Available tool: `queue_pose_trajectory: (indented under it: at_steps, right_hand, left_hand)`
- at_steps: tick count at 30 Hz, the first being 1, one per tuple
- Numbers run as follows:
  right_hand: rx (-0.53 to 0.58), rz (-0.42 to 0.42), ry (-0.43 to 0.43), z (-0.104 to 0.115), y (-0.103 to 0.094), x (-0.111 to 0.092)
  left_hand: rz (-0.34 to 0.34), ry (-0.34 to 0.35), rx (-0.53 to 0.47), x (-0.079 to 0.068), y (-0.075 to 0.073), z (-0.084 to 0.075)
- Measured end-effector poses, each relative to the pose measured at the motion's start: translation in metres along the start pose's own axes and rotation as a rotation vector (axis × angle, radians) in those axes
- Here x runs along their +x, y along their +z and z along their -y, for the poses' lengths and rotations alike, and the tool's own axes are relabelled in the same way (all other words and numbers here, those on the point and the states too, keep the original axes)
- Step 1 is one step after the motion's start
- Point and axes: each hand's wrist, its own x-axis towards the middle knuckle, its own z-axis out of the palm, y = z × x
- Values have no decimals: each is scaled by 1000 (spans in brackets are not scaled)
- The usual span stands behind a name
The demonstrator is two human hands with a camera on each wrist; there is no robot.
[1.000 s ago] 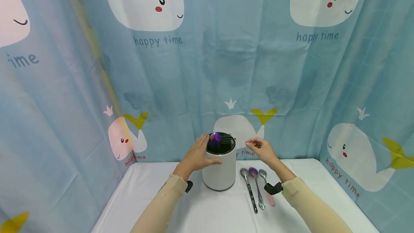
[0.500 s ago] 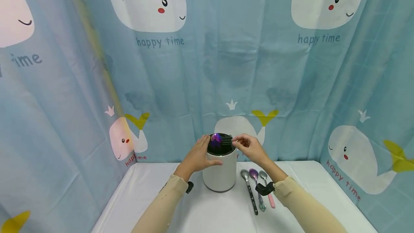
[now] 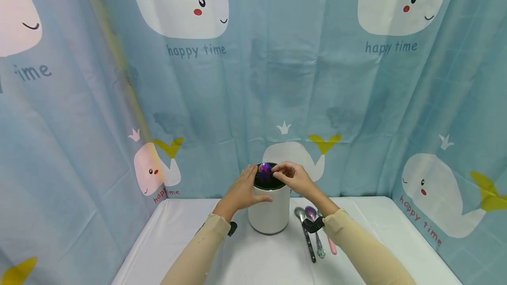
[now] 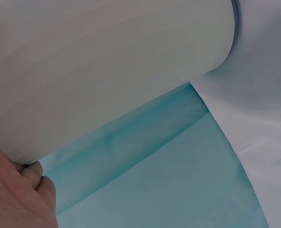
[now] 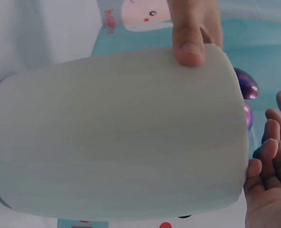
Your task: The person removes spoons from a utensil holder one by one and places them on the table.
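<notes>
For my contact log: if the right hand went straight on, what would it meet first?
Probably the purple spoon bowl sticking up from the white utensil holder, though depth is unclear.

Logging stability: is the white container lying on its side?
No, the head view shows the white container standing upright on the white-covered table.

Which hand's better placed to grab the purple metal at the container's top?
Right, I'd say: the right hand looks empty, close beside the purple metal; the left hand grips the white container, apparently steadying it.
</notes>
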Motion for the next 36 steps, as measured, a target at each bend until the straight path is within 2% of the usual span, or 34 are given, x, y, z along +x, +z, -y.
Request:
queue_pose_trajectory:
  at_steps: [12, 24, 36]
  right_hand:
    - [0, 9, 55, -5, 8, 3]
    - [-93, 56, 95, 3, 8, 2]
    - [-182, 62, 109, 4, 9, 6]
  left_hand:
    - [11, -10, 5, 0, -4, -2]
    - [7, 3, 14, 0, 0, 0]
    - [1, 15, 19, 0, 0, 1]
